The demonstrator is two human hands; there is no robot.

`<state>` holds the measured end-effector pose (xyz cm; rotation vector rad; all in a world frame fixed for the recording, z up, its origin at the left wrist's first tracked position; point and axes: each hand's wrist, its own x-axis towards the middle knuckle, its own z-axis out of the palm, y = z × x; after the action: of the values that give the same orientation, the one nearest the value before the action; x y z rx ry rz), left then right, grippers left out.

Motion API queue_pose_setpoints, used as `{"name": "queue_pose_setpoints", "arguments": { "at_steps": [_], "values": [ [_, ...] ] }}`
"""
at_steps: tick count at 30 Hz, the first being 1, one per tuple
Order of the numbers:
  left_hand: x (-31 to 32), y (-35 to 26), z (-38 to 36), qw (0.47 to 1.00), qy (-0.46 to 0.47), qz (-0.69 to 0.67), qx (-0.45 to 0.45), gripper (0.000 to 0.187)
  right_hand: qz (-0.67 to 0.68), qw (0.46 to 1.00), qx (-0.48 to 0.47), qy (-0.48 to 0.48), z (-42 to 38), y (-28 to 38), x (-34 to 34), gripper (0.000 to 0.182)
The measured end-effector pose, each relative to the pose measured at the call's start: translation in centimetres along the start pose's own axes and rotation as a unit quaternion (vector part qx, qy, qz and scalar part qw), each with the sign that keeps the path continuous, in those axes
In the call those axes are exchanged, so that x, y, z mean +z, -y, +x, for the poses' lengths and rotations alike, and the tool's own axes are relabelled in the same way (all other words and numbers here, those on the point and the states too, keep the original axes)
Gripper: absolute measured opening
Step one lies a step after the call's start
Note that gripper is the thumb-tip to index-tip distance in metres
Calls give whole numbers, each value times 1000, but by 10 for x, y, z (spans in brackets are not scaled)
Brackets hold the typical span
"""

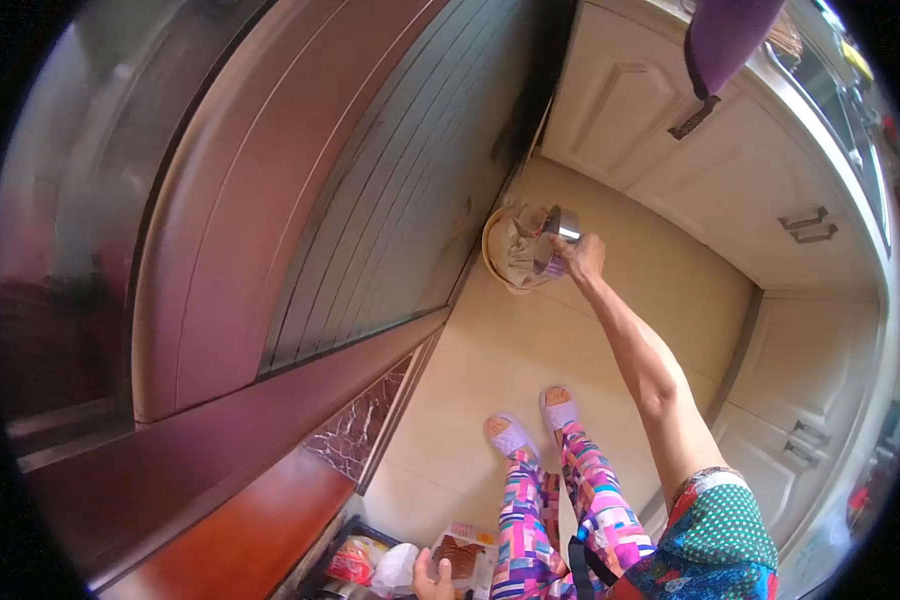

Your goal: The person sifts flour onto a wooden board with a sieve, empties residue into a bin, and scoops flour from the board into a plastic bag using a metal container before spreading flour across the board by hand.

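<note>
I am gripping a metal cup in my right hand, tipping it over the far bin so contents drop in, while my left hand is closing on a packet near my feet.

One bin at centre frame; one metal cup above it; two hands, right and left; two slippers; four cabinet handles at right; one packet at bottom.

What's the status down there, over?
Right hand grips a metal cup, tipped over the bin. Left hand rests on a packet. Nothing in between.
</note>
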<state>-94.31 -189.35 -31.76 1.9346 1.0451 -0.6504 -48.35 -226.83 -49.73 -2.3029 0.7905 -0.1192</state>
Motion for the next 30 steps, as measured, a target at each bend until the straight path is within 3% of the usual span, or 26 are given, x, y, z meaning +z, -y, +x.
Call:
{"name": "queue_pose_setpoints", "arguments": {
  "at_steps": [1,2,4,7,10,12,14,21,23,24,27,28,30],
  "values": [
    [2,-8,-2,1000,1,-11,12,55,-34,996,45,67,-1,5,-5,47],
    [2,-19,-8,998,5,45,38,54,-37,996,43,71,0,3,-3,47],
    [11,-42,-11,999,-3,-4,39,53,14,992,46,114,7,1,1,44],
    [16,-19,-7,998,-19,-26,54,52,-23,997,-24,70,7,-2,8,45],
    [25,-3,-5,997,-28,3,75,49,-80,993,-12,91,12,2,8,46],
    [32,0,-4,994,-16,-106,14,45,-50,993,-9,102,12,7,-1,46],
    [35,6,0,992,-11,-127,19,44,-16,994,-10,112,13,19,-11,46],
    [40,-36,-3,993,-35,-72,88,41,-15,994,-29,104,13,11,-1,44],
    [41,-53,-7,994,-23,-99,41,41,-30,994,-30,103,12,6,-4,42],
    [40,-59,-7,992,-13,-126,-2,42,8,994,-15,110,12,6,-4,40],
    [49,-54,-7,984,-34,-174,-6,41,69,988,40,132,15,12,-3,37],
    [51,-53,-9,984,-34,-173,-8,41,88,981,87,146,11,11,-4,36],
    [49,-54,-6,992,-21,-118,25,42,88,983,84,136,5,-1,-3,35]
  ]
}}
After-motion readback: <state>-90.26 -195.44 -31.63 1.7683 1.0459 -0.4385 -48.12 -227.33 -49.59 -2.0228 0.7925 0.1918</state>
